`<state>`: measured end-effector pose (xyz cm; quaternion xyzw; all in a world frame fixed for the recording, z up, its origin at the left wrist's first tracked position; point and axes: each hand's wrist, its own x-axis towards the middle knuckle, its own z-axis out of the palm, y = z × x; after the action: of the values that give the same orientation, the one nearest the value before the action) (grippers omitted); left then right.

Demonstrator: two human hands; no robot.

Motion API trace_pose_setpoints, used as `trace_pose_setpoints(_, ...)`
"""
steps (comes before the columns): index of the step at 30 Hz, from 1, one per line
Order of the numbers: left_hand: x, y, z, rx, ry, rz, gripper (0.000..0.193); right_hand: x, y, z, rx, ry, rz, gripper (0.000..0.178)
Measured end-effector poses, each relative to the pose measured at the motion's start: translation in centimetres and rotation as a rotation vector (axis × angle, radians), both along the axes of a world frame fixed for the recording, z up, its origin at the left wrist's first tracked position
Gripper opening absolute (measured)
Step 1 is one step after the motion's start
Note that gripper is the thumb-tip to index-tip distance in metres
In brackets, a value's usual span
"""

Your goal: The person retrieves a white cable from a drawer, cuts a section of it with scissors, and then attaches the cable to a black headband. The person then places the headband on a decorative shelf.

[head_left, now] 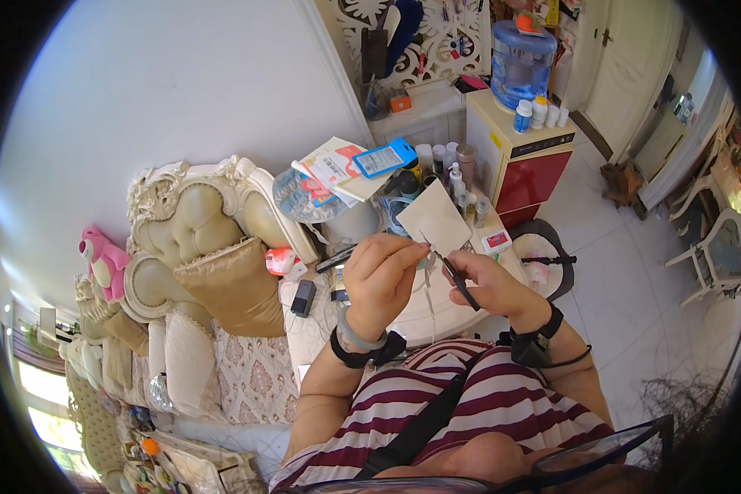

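Note:
My left hand [380,276] is raised over the table, thumb and fingertips pinched together. What sits between them is too small to make out. My right hand [496,286] is closed around a slim black-handled tool [461,283], its narrow end pointing toward the left fingertips. Whether it is scissors or another tool is unclear. Just beyond both hands is a square cream card [435,216], one corner close to the left fingertips; I cannot tell if it is held or lying down. Thin pale strips [430,296] show below, between the hands.
Bottles and jars [461,185] crowd the table's far side, by a small red-and-white box [496,240]. Papers and a blue pouch [384,158] are piled at far left. A water dispenser [487,123] stands beyond; a cushioned sofa [247,362] lies left, a black-rimmed stool [543,255] right.

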<state>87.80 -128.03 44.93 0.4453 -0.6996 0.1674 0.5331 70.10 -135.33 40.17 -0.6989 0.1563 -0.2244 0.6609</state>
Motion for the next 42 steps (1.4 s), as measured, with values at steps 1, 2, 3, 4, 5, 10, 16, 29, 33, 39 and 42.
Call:
trace_pose_setpoints(1, 0.1, -0.1, 0.0, -0.037, -0.051, 0.015, 0.021, 0.0, 0.1, 0.1, -0.097, 0.048, -0.068, 0.030)
trace_pose_setpoints(2, 0.2, -0.1, 0.1, -0.034, -0.050, 0.014, 0.021, 0.0, 0.1, 0.2, -0.195, 0.096, -0.136, 0.032)
trace_pose_setpoints(3, 0.2, -0.1, 0.2, -0.005, -0.082, 0.030, 0.020, 0.0, 0.1, 0.3, -0.193, 0.097, -0.137, 0.032)
trace_pose_setpoints(4, 0.2, -0.2, 0.3, 0.025, -0.113, 0.044, 0.020, 0.0, 0.1, 0.3, -0.249, 0.091, -0.189, 0.034)
trace_pose_setpoints(5, 0.3, 0.0, 0.3, 0.031, -0.111, 0.044, 0.020, 0.1, 0.3, 0.4, -0.301, 0.085, -0.239, 0.037)
trace_pose_setpoints(10, -0.2, 0.2, -0.1, 0.191, 0.140, -0.013, 0.016, 0.5, 0.8, 0.6, -0.393, 0.120, -0.304, 0.039)
trace_pose_setpoints(16, -0.3, -0.5, -1.5, 0.341, 0.308, -0.158, 0.014, 0.7, 0.7, 0.8, -0.394, 0.137, -0.310, 0.039)
trace_pose_setpoints(29, -0.7, -0.3, -1.3, 0.268, 0.380, -0.093, 0.014, 0.4, 1.0, 1.9, -0.316, 0.092, -0.191, 0.029)
trace_pose_setpoints(33, -0.3, -0.3, -0.8, 0.390, 0.403, -0.063, 0.011, 0.1, 0.8, 2.6, -0.187, 0.096, -0.151, 0.026)
trace_pose_setpoints(39, 0.1, -0.7, -1.8, 0.450, 0.650, -0.222, 0.010, 0.2, -0.2, 1.8, 0.246, -0.094, 0.169, 0.027)
trace_pose_setpoints(42, 0.4, -0.9, -2.4, 0.448, 0.658, -0.242, 0.009, 0.2, -0.1, 2.4, 0.179, -0.036, 0.177, 0.030)
